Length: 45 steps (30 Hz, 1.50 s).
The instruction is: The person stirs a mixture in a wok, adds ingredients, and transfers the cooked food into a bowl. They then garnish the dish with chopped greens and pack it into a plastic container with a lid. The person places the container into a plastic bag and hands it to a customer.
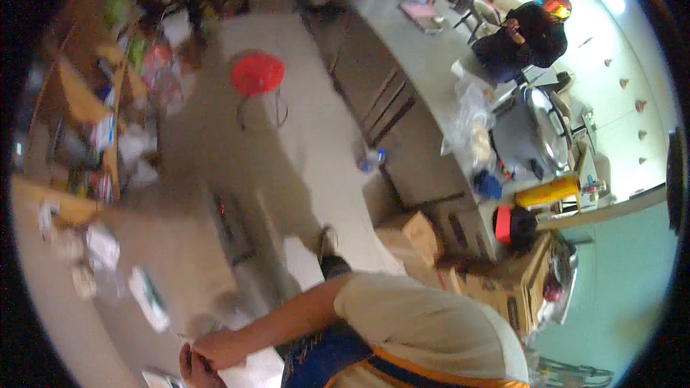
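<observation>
My right forearm reaches in from the right, and my right hand [221, 349] is at the lower left with its fingers bent. Against it, near the bottom edge, is what looks like my left hand [198, 372], mostly cut off by the frame. Blur hides whether either one holds a thing. Both are over the near side of a brownish tabletop [178, 242]. A white packet with dark green marking [149, 299] lies beyond them, with a pale sheet-like item [161, 379] just left of my hands.
A red round stool [257, 74] stands on the floor ahead. Shelves with mixed goods [110, 134] line the left. Along the right runs a long counter [431, 97] with a large metal pot [520, 129]; a person in black [523, 37] is behind it. Cardboard boxes [490, 291] are at its near end.
</observation>
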Tool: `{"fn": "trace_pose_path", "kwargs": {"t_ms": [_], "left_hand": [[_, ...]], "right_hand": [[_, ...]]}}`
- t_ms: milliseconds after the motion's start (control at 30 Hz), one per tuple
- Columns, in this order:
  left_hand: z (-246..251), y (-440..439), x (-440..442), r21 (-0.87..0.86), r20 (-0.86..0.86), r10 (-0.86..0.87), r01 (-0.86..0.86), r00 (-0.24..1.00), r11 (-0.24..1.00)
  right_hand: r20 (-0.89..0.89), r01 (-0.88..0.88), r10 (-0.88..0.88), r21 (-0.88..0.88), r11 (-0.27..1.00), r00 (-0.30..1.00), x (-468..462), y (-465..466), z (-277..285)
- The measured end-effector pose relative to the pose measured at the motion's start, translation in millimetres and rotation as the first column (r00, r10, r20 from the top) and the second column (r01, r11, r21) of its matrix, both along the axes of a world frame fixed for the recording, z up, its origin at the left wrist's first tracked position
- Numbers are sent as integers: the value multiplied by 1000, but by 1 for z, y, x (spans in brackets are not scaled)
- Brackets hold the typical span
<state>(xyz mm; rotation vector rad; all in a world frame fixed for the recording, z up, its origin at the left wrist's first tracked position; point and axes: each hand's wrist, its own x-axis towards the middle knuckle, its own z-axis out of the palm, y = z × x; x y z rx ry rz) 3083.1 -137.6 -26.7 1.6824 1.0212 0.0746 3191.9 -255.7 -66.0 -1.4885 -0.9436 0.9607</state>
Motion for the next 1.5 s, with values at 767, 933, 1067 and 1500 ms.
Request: {"fn": "trace_pose_path", "kwargs": {"t_ms": [767,933,1067,1500], "left_hand": [[30,-530,854,-429,387,-851,886,355,174],[18,-669,987,-211,306,-950,978,65,-1],[-6,-765,1068,-96,289,-956,992,-45,-76],[-53,-925,1198,-20,-20,-943,943,-331,-331]], "right_hand": [[26,991,-994,71,112,111,594,-645,46],[206,903,-906,-154,-402,-369,642,-790,24],[489,822,-771,-171,-543,-407,692,-879,-21],[522,927,-845,-247,-282,-118,930,-1077,-118]]}}
